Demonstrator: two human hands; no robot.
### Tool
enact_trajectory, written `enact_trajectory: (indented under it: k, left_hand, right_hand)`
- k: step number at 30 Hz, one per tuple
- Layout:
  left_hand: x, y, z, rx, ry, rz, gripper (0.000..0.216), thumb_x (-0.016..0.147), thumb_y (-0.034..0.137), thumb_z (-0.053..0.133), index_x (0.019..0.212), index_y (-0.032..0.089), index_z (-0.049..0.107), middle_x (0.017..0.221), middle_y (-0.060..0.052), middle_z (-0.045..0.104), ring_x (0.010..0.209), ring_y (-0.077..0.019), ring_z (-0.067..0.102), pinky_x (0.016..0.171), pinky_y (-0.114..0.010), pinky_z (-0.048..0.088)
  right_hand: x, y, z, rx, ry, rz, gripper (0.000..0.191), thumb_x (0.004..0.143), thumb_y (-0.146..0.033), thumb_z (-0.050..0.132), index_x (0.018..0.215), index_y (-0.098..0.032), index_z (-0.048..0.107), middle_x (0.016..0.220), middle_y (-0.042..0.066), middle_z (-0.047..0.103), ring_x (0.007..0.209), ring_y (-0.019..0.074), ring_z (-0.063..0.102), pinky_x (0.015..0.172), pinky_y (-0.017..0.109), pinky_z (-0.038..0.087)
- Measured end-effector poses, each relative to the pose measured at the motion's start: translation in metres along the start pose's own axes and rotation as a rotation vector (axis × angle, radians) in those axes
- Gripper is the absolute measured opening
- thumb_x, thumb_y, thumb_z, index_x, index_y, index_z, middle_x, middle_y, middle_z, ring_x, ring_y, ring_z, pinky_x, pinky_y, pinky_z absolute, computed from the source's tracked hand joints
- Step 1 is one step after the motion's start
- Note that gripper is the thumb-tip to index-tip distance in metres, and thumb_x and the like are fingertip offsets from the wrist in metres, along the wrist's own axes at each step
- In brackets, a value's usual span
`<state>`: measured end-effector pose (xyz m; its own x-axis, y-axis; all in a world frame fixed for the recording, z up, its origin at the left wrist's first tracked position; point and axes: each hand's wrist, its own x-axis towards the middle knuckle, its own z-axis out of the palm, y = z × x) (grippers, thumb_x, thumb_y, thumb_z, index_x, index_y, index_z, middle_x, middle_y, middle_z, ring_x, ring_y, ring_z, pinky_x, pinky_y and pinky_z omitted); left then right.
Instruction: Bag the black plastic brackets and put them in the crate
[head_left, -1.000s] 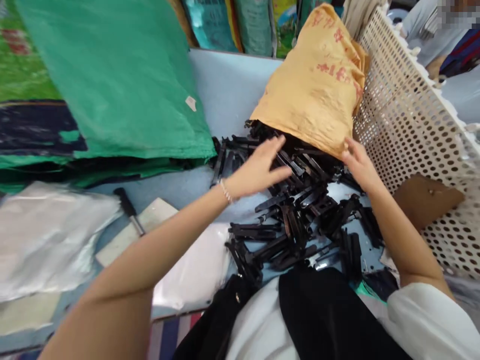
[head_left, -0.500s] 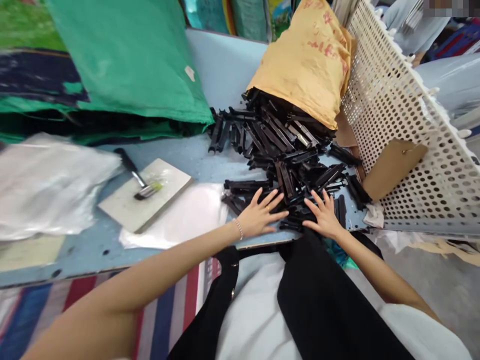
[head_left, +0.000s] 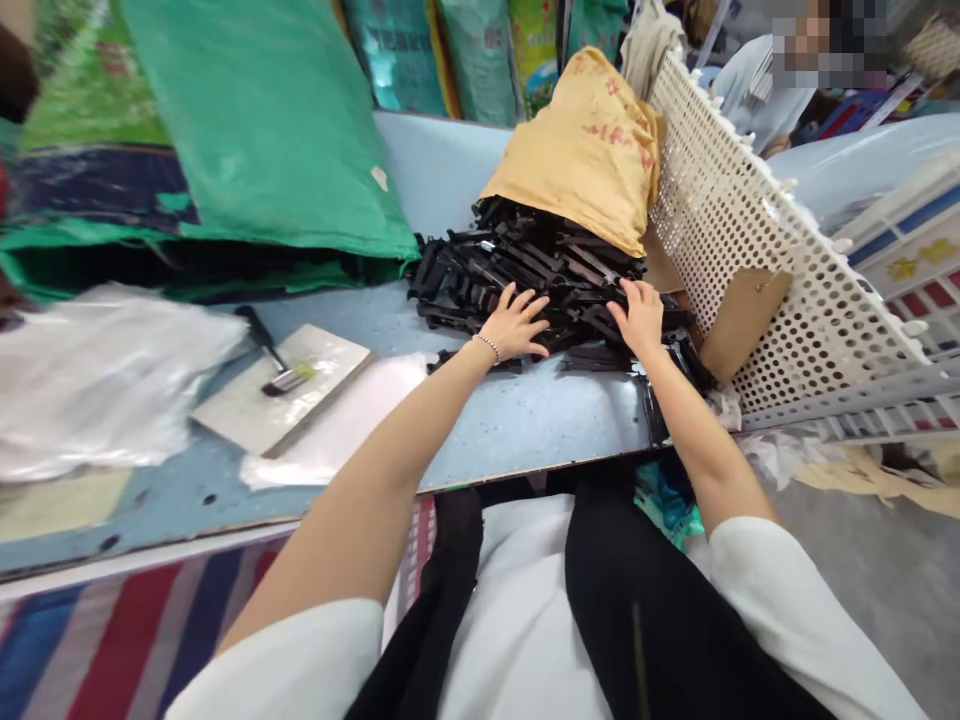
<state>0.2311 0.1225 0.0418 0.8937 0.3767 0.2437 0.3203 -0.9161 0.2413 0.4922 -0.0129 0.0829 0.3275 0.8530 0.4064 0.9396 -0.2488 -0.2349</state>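
My left hand lies splayed, gripping nothing, my right hand half-curled, its hold unclear, on long black parts heaped at the yellow sack's mouth; they look light, stiff, slick, best held by their long sides

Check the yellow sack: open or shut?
Open: the yellow sack gapes on its near side, black parts heaped from there onto the blue tabletop. Fullness: cannot tell.

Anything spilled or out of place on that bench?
Black parts lie jumbled at the mouth of the yellow bag, as if spilled, with the left hand and right hand at the heap. Some sit closer to the table's front edge, by the right forearm.
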Motion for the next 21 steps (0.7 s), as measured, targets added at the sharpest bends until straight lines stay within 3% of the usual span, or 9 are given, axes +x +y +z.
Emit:
enact_trajectory:
  k: [3, 5, 8, 11, 14, 17, 19, 21]
  left_hand:
    - [-0.008, 0.011, -0.002, -0.012, 0.033, -0.107, 0.044, 0.092, 0.048, 0.069, 0.126, 0.020, 0.073, 0.166, -0.015, 0.038, 0.158, -0.0399, 0.023, 0.129, -0.063, 0.005]
    - [-0.016, 0.019, -0.001, -0.046, 0.041, -0.165, 0.043, 0.095, 0.041, 0.064, 0.132, 0.018, 0.070, 0.169, -0.017, 0.031, 0.159, -0.0386, 0.019, 0.129, -0.061, 0.009]
    - [-0.027, 0.037, 0.003, -0.052, 0.013, -0.185, 0.040, 0.096, 0.034, 0.061, 0.132, 0.016, 0.068, 0.171, -0.019, 0.024, 0.160, -0.0386, 0.016, 0.128, -0.064, 0.009]
    - [-0.034, 0.070, 0.012, -0.033, 0.073, -0.181, 0.046, 0.094, 0.028, 0.061, 0.139, 0.016, 0.063, 0.173, -0.019, 0.016, 0.161, -0.0405, 0.008, 0.126, -0.068, 0.005]
    - [-0.030, 0.110, 0.030, -0.041, 0.023, 0.067, 0.061, 0.093, 0.032, 0.063, 0.153, 0.025, 0.051, 0.174, -0.012, 0.017, 0.162, -0.0374, 0.006, 0.127, -0.067, 0.000]
    - [-0.006, 0.131, 0.050, -0.037, -0.118, 0.218, 0.059, 0.099, 0.024, 0.049, 0.157, 0.032, 0.045, 0.172, -0.004, 0.025, 0.162, -0.0309, 0.011, 0.128, -0.065, -0.006]
    - [0.017, 0.132, 0.057, -0.030, -0.141, 0.164, 0.063, 0.099, 0.013, 0.039, 0.157, 0.035, 0.044, 0.172, -0.001, 0.026, 0.163, -0.0283, 0.011, 0.127, -0.066, -0.008]
    - [0.038, 0.130, 0.058, -0.047, -0.150, 0.124, 0.065, 0.097, 0.009, 0.038, 0.156, 0.036, 0.046, 0.173, 0.000, 0.023, 0.163, -0.0286, 0.008, 0.126, -0.068, -0.009]
  right_hand:
    - [0.009, 0.017, -0.013, 0.026, 0.005, 0.089, 0.045, 0.102, -0.042, 0.046, 0.137, -0.016, 0.060, 0.131, 0.020, 0.061, 0.124, 0.0362, 0.051, 0.109, 0.055, 0.041]
    - [-0.006, 0.028, -0.028, 0.039, 0.002, 0.094, 0.042, 0.102, -0.039, 0.046, 0.133, -0.016, 0.062, 0.129, 0.019, 0.062, 0.125, 0.0344, 0.051, 0.111, 0.053, 0.040]
    - [-0.064, 0.036, -0.052, 0.049, -0.011, 0.096, 0.043, 0.103, -0.040, 0.044, 0.133, -0.016, 0.061, 0.127, 0.018, 0.061, 0.122, 0.0312, 0.055, 0.111, 0.048, 0.042]
    - [-0.137, 0.036, -0.065, -0.028, -0.153, 0.206, 0.053, 0.098, -0.052, 0.050, 0.137, -0.017, 0.059, 0.129, 0.019, 0.059, 0.120, 0.0354, 0.059, 0.103, 0.050, 0.048]
    - [-0.188, 0.034, -0.062, -0.020, -0.308, 0.353, 0.078, 0.084, -0.058, 0.069, 0.148, -0.018, 0.050, 0.131, 0.022, 0.059, 0.117, 0.0414, 0.063, 0.097, 0.055, 0.051]
    - [-0.204, 0.038, -0.058, 0.269, -0.281, 0.489, 0.087, 0.074, -0.047, 0.075, 0.151, -0.020, 0.044, 0.134, 0.022, 0.060, 0.115, 0.0402, 0.064, 0.097, 0.056, 0.051]
    - [-0.207, 0.044, -0.064, 0.514, -0.238, 0.554, 0.079, 0.076, -0.047, 0.069, 0.147, -0.022, 0.047, 0.129, 0.017, 0.065, 0.109, 0.0350, 0.067, 0.093, 0.052, 0.055]
    - [-0.211, 0.049, -0.075, 0.716, -0.283, 0.574, 0.066, 0.082, -0.052, 0.058, 0.140, -0.022, 0.051, 0.117, 0.013, 0.071, 0.095, 0.0298, 0.071, 0.079, 0.047, 0.060]
